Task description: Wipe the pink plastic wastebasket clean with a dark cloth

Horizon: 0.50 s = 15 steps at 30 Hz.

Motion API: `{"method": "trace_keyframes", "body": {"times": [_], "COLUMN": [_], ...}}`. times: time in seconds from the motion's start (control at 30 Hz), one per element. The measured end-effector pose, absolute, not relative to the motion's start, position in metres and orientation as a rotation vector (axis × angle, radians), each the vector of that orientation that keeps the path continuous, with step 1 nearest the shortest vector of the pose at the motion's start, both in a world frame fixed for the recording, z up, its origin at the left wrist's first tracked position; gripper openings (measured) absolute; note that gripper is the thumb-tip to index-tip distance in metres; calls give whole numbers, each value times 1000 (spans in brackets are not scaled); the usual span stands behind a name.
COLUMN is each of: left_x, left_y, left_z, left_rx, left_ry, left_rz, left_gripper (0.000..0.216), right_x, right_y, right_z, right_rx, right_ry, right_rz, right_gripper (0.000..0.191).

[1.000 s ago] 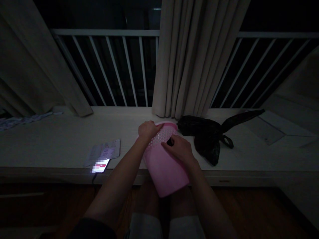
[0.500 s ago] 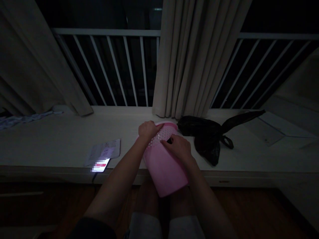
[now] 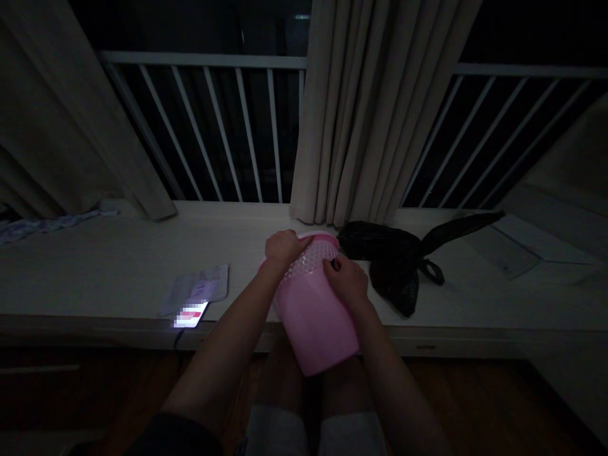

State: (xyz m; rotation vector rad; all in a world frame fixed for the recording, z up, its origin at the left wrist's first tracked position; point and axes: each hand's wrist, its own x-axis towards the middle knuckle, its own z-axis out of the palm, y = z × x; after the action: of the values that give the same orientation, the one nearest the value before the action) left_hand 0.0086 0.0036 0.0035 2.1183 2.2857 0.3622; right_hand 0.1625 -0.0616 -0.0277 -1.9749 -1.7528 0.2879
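Seated, knees under the tilted pink wastebasket (image 3: 316,316), its base toward the lap and its rim leaning on the tabletop (image 3: 118,266) edge. Left hand (image 3: 284,246) is closed over the rim's far-left side. Right hand (image 3: 349,282) is curled on the mesh band, fingertips pinched at a dark spot; what it grips, cannot tell. Step in hand looks like work at the mesh while the basket is steadied; any further move calls for the rim grip kept. Lit phone (image 3: 190,314) and papers (image 3: 202,286) lie left, black plastic bag (image 3: 394,256) right, curtain (image 3: 375,114) and railing (image 3: 199,60) beyond.
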Motion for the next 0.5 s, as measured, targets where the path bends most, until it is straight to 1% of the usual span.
{"method": "trace_keyframes", "body": {"times": [0.23,0.5], "left_x": [10,6], "left_y": [3,4], "left_z": [4,1], "left_rx": [2118,2126], "left_ry": [2302,2301], "left_rz": [364,372], "left_gripper": [85,85], "right_x": [168,163], "right_y": [-60,-68], "right_z": [-34,-30], "right_rx": [-2009,-1792], "right_ry": [-1679,-1924], "right_rz": [295,118], "right_gripper": [37,28]}}
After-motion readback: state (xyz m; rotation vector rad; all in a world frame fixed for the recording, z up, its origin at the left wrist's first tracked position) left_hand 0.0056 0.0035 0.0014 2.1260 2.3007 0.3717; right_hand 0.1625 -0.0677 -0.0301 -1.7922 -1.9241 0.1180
